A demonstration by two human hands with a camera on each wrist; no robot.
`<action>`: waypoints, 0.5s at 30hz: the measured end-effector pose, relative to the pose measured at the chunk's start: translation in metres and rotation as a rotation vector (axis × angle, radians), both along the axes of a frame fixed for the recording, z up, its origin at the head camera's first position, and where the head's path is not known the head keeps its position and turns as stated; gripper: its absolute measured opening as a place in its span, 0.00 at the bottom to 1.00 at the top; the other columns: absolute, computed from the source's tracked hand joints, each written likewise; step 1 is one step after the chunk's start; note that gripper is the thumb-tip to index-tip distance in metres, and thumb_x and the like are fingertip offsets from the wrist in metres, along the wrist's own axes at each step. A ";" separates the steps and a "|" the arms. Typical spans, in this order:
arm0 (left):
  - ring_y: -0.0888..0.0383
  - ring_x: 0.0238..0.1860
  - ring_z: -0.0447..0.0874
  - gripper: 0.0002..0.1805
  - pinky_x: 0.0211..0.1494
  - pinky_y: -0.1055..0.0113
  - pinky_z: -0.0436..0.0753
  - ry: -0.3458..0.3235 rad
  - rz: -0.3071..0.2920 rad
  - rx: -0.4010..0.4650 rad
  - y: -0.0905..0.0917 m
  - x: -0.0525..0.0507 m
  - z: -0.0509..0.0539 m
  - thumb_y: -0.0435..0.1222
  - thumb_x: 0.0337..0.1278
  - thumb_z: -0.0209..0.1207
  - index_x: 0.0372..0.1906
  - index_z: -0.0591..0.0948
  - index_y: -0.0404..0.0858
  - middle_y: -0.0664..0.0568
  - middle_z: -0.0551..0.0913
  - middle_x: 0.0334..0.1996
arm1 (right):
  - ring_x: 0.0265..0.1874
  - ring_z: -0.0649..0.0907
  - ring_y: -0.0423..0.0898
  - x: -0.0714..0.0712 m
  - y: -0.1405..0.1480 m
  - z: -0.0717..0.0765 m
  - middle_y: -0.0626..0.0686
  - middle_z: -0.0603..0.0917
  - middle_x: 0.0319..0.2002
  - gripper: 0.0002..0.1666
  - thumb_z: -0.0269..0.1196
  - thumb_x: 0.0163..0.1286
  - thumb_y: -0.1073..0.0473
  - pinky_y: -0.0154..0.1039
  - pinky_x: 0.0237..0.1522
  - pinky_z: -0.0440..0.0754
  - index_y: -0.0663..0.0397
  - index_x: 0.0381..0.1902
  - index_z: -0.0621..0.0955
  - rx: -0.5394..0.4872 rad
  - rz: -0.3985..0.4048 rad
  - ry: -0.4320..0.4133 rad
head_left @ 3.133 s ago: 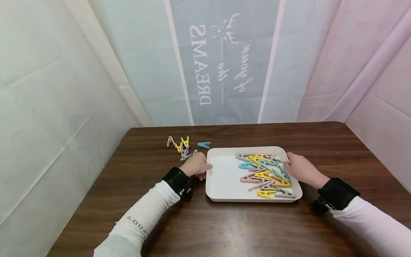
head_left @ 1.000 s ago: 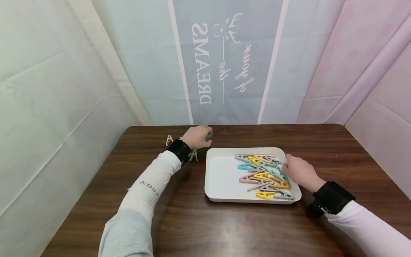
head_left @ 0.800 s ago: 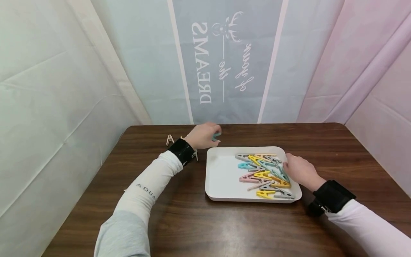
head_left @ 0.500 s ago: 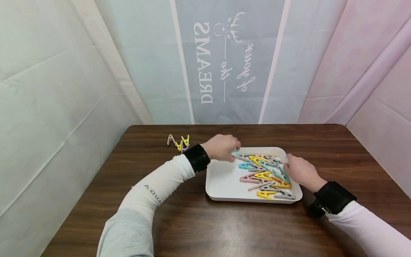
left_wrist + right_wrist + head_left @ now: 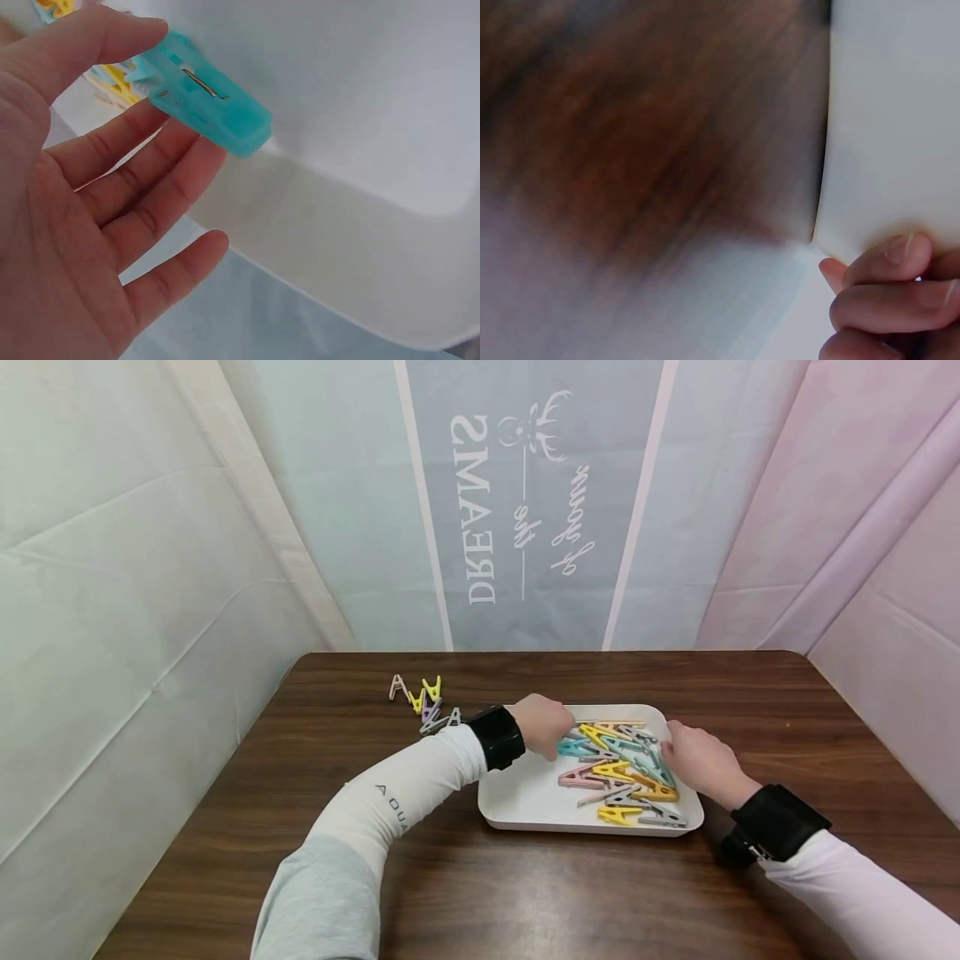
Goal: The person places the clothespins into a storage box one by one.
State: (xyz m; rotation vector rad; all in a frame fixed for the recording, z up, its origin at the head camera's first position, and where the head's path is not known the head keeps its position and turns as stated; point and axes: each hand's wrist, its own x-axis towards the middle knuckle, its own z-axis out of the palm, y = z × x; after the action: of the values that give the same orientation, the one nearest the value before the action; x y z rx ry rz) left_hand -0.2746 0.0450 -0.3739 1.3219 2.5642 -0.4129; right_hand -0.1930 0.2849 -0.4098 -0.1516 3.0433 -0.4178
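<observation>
A white tray (image 5: 517, 806) holds several clothespins (image 5: 618, 769) in yellow, pink, grey, orange and teal on its right part. Over its upper middle is the left hand (image 5: 543, 727), back upward. In the left wrist view that hand (image 5: 112, 187) pinches a teal clothespin (image 5: 214, 101) between thumb and fingers above the tray floor. At the tray's upper right edge, the right hand (image 5: 701, 760) grips the rim; in the right wrist view its curled fingers (image 5: 885, 300) lie against the tray's white outer wall (image 5: 892, 135).
On the brown table (image 5: 562, 893), several clothespins (image 5: 431, 703) in pink, yellow, purple and grey lie to the upper left of the tray. Behind the table hangs a pale curtain (image 5: 360, 510) with lettering.
The left hand let go of the tray's left edge, took the teal clothespin from the table behind the tray and carried it right and down over the tray. The right hand stayed at the rim.
</observation>
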 end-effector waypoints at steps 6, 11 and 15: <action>0.61 0.35 0.74 0.20 0.38 0.70 0.71 0.006 -0.001 -0.036 0.005 0.004 -0.001 0.48 0.57 0.66 0.52 0.81 0.46 0.59 0.80 0.37 | 0.29 0.81 0.55 0.000 0.001 0.000 0.73 0.79 0.37 0.25 0.57 0.69 0.65 0.48 0.25 0.78 0.83 0.55 0.67 -0.010 0.002 0.017; 0.61 0.34 0.74 0.19 0.36 0.70 0.70 0.028 -0.005 -0.029 0.007 0.006 -0.003 0.47 0.59 0.64 0.53 0.81 0.46 0.59 0.81 0.38 | 0.28 0.81 0.55 0.000 0.001 0.000 0.73 0.79 0.37 0.26 0.57 0.69 0.65 0.47 0.24 0.78 0.84 0.55 0.67 -0.007 0.003 0.012; 0.62 0.33 0.74 0.18 0.34 0.71 0.69 0.038 -0.002 -0.012 0.007 0.004 -0.008 0.48 0.59 0.63 0.52 0.82 0.46 0.60 0.80 0.36 | 0.27 0.80 0.53 0.000 0.000 0.000 0.73 0.79 0.37 0.25 0.57 0.69 0.65 0.46 0.23 0.77 0.84 0.55 0.67 -0.011 -0.001 0.009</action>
State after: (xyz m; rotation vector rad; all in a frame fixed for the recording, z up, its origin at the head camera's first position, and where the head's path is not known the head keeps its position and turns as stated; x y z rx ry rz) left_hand -0.2704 0.0518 -0.3818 1.3244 2.5876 -0.4582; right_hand -0.1930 0.2849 -0.4102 -0.1529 3.0503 -0.4350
